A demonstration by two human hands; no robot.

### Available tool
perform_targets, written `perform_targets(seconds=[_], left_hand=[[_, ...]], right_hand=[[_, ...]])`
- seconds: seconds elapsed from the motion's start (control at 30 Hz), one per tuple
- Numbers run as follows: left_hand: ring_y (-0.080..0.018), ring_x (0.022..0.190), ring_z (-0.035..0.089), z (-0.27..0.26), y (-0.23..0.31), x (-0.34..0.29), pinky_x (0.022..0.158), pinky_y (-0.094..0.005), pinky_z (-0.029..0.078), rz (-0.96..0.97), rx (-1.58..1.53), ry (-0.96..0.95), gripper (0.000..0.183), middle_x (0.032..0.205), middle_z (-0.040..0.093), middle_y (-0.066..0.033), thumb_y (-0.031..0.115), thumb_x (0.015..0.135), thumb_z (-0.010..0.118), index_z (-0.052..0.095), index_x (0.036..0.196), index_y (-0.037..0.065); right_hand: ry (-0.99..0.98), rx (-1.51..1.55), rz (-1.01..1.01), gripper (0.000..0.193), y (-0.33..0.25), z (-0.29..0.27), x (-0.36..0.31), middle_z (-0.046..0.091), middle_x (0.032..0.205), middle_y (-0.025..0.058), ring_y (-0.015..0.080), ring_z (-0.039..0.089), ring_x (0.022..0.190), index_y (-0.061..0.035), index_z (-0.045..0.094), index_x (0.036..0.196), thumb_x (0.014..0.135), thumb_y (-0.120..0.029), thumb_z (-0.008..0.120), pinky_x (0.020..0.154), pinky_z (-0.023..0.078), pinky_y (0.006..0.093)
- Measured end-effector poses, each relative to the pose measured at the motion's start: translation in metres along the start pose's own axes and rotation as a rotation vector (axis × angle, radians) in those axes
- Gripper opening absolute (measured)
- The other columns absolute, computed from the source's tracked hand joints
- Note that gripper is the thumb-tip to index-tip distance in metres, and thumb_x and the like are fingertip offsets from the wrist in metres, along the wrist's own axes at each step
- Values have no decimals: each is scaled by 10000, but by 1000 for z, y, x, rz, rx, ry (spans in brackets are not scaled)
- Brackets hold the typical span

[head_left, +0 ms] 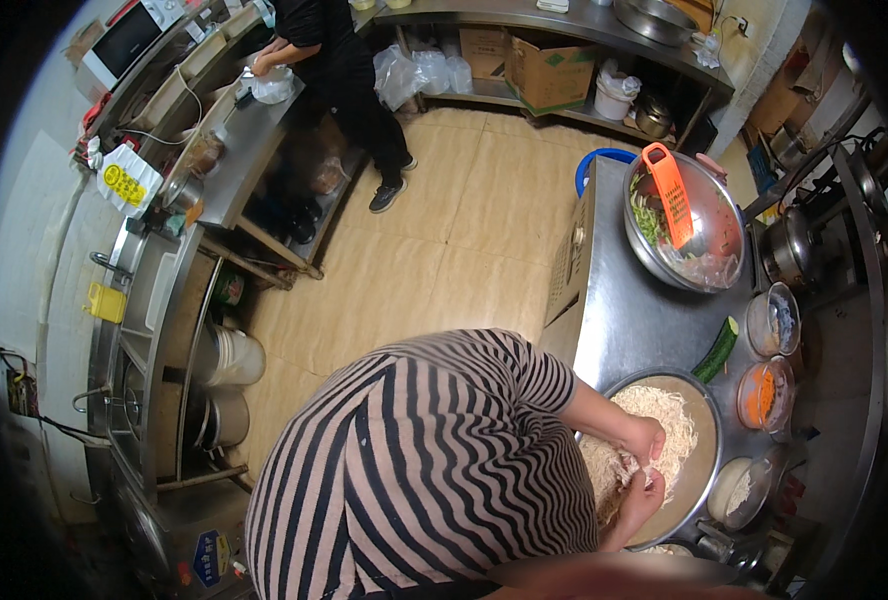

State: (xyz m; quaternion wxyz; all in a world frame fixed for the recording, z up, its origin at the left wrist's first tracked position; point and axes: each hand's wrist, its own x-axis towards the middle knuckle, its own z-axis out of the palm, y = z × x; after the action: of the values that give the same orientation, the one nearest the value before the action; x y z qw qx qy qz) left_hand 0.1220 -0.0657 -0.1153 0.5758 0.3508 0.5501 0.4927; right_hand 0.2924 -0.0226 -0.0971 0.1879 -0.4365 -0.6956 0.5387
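A wide metal bowl (705, 470) stands on the steel table, holding a heap of pale, thin shreds (672, 408); I cannot tell what food they are. Over the heap, my left hand (644, 438) comes in from a striped sleeve with its fingers closed. Just below it, my right hand (646, 494) is closed too, fingertips pinched close to the left ones. A small bit of whitish shreds (648, 469) shows between the two hands. My striped shirt hides the bowl's near left side.
A large steel bowl (640, 262) holds chopped greens and an orange slotted grater (670, 195). Beside it are a cucumber (716, 350), a bowl of orange shreds (761, 395) and other small bowls. Across the floor, a person in black (332, 60) handles a plastic bag at a counter.
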Motion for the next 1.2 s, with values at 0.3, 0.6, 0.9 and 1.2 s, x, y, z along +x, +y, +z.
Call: perform_targets(seconds=[0.3, 0.6, 0.9, 1.2], left_hand=[[-206, 630, 603, 4, 3, 1, 468, -354, 527, -92, 37, -99, 181, 776, 601, -117, -35, 676, 706, 607, 826, -12], [-222, 581, 627, -1, 0, 1, 403, -315, 502, 45, 285, 154, 167, 706, 607, -138, 18, 696, 705, 623, 833, -29], [-207, 477, 593, 4, -2, 1, 398, -310, 486, -17, 120, -38, 157, 632, 601, -124, 64, 697, 709, 612, 758, -44], [-249, 648, 636, 7, -14, 11, 517, -355, 509, 95, 480, 16, 208, 719, 637, -171, 103, 637, 687, 654, 796, -27]], right_hand=[[18, 253, 73, 190, -12, 9, -5, 552, 861, 52, 98, 494, 701, 9, 562, 978, 790, 34, 570, 589, 423, 226], [75, 6, 59, 204, -25, 6, -9, 548, 870, 63, 114, 506, 699, 12, 556, 1002, 802, 53, 555, 598, 430, 232], [95, 173, 94, 259, -24, 7, -9, 571, 885, 58, 128, 533, 739, 15, 546, 1068, 812, 53, 566, 647, 447, 235], [56, 247, 15, 399, -19, 13, -11, 552, 1005, 88, 155, 540, 852, 12, 479, 1177, 792, 106, 523, 740, 460, 253]])
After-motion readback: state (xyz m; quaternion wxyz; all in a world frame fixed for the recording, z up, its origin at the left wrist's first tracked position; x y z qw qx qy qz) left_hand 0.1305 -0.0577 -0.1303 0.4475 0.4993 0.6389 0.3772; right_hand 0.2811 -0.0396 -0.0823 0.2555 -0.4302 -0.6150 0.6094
